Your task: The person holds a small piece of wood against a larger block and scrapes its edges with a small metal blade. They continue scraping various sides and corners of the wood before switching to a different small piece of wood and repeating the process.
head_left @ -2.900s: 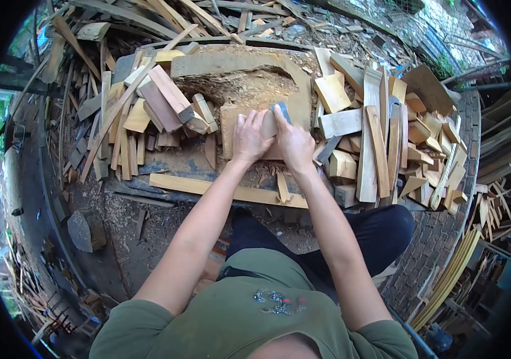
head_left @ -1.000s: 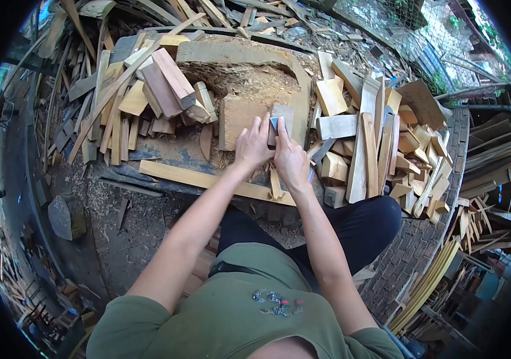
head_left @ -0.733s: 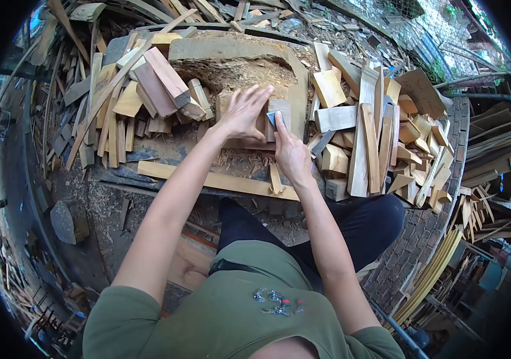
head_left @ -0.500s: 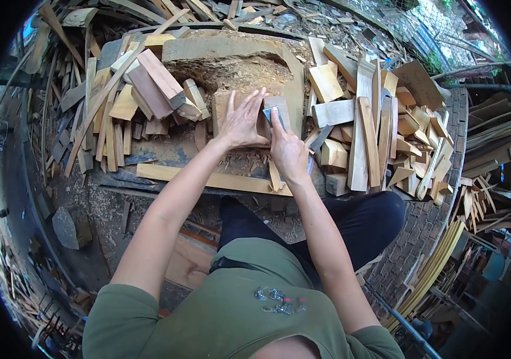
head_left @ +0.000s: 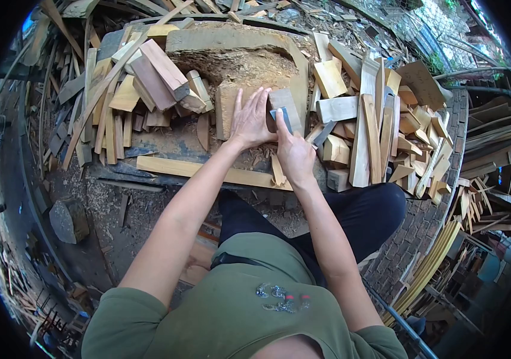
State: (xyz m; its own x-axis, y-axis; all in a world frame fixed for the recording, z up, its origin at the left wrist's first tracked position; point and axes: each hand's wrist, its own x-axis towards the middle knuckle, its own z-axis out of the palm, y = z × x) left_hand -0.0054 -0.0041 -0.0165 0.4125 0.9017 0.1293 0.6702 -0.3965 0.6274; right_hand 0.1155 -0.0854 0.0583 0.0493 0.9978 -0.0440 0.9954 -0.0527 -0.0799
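Note:
My left hand (head_left: 250, 121) lies flat with its fingers spread on a pale wood piece (head_left: 226, 99) in front of the hollowed wooden block (head_left: 231, 40). Just to its right, my right hand (head_left: 294, 152) is closed around a tool, its index finger stretched along a flat grey-blue blade (head_left: 283, 119). The blade rests against a small brownish wood block (head_left: 281, 99). My right palm hides the rest of the tool. The thumb of my left hand reaches close to my right hand.
Cut wood blocks (head_left: 336, 109) are heaped to the right, and more blocks (head_left: 159, 69) lean at the left. A long light strip (head_left: 207, 173) lies along the near edge. My bent knee (head_left: 381, 206) is below the right pile.
The view has shifted slightly, so both hands and the wood appear a little farther right. My right hand still holds the tool, and the blade is turned slightly against the small block.

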